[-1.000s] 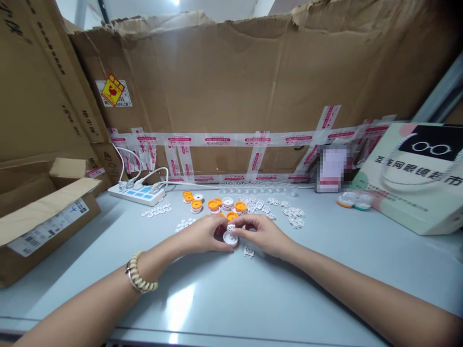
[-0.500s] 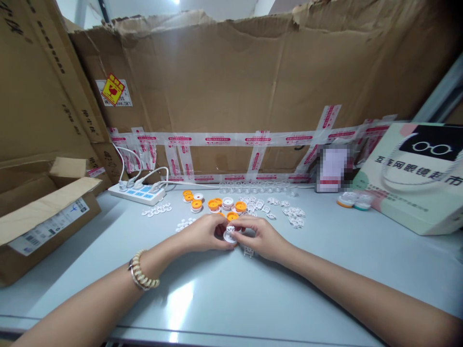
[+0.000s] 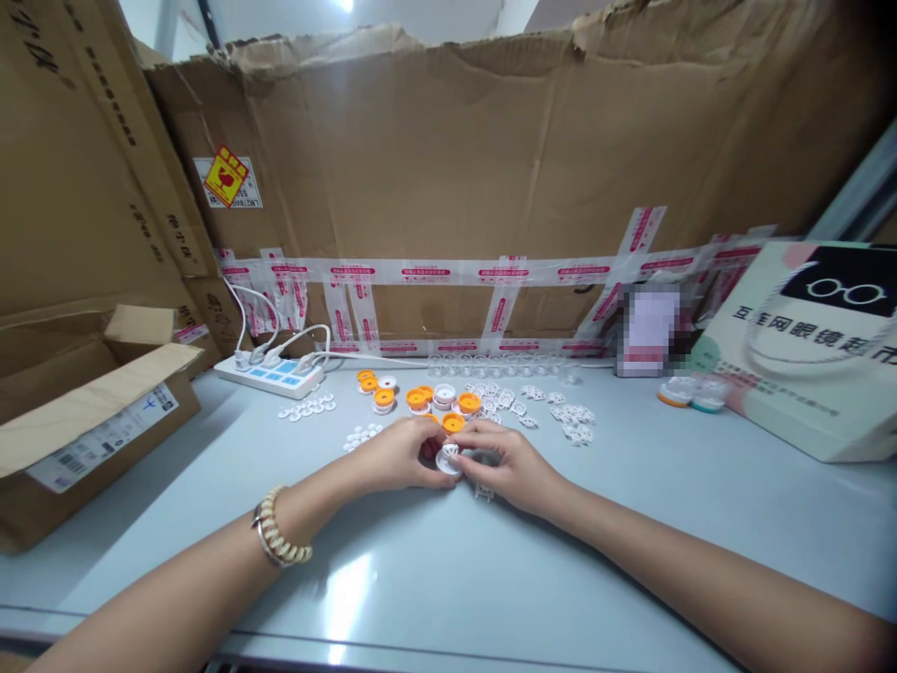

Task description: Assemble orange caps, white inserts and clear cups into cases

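A glossy grey table (image 3: pixel 392 570) lies beneath the fingers; a taped cardboard wall (image 3: pixel 434 168) stands beyond them. The left hand (image 3: pixel 408 455) grips a white round cup (image 3: pixel 444 465). The right hand (image 3: pixel 515 467) pinches a small openwork piece (image 3: pixel 450 450) at the cup's mouth; seating cannot be determined. Caution: uneven fingertip pressure could tilt the piece; a loosened grip could drop it beside the fingers.

The head camera looks forward and down across the table (image 3: pixel 533 579).
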`<act>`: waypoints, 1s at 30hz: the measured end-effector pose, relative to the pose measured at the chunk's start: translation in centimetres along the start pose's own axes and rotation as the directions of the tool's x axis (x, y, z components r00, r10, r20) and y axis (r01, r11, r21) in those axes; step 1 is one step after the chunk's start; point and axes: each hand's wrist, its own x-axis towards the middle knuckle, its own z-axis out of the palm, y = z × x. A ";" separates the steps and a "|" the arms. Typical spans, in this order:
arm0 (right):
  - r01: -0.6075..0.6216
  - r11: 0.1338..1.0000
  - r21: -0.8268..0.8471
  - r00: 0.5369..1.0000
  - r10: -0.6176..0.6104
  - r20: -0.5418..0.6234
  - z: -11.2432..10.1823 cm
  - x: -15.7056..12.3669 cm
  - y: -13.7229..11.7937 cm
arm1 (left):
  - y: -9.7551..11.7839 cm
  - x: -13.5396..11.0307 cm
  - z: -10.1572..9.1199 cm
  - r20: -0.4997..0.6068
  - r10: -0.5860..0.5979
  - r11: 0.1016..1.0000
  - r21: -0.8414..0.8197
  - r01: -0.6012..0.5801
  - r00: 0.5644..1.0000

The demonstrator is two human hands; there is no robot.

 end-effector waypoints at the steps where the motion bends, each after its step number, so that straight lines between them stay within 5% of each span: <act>1: -0.015 1.000 0.013 1.000 0.015 -0.003 0.0 0.0 0.0 | 0.1 0.0 0.0 -0.005 0.004 1.000 0.000 -0.004 1.000; 9: -0.240 0.964 0.112 0.970 0.242 -0.007 -2.0 0.4 -0.1 | 0.3 -0.2 0.3 -0.045 -0.001 1.000 0.029 0.002 0.999; 14: -0.242 0.948 -0.209 0.950 0.275 0.146 -3.5 -0.1 -0.8 | 0.3 -0.2 0.2 -0.031 -0.045 0.998 0.042 0.047 0.998; 19: -0.230 0.920 -0.316 0.921 0.311 0.235 -3.6 -0.4 0.0 | 0.6 -0.1 0.0 -0.017 -0.061 0.997 0.038 0.062 0.998; 27: -0.290 0.868 -0.402 0.956 0.286 -0.071 -6.5 1.0 4.3 | 0.8 -0.3 0.3 -0.042 -0.044 0.998 0.034 0.045 0.998; 30: -0.383 0.856 -0.348 0.904 0.269 -0.333 -9.8 1.2 6.1 | 0.7 -0.3 0.4 -0.040 -0.046 0.999 0.021 0.047 0.998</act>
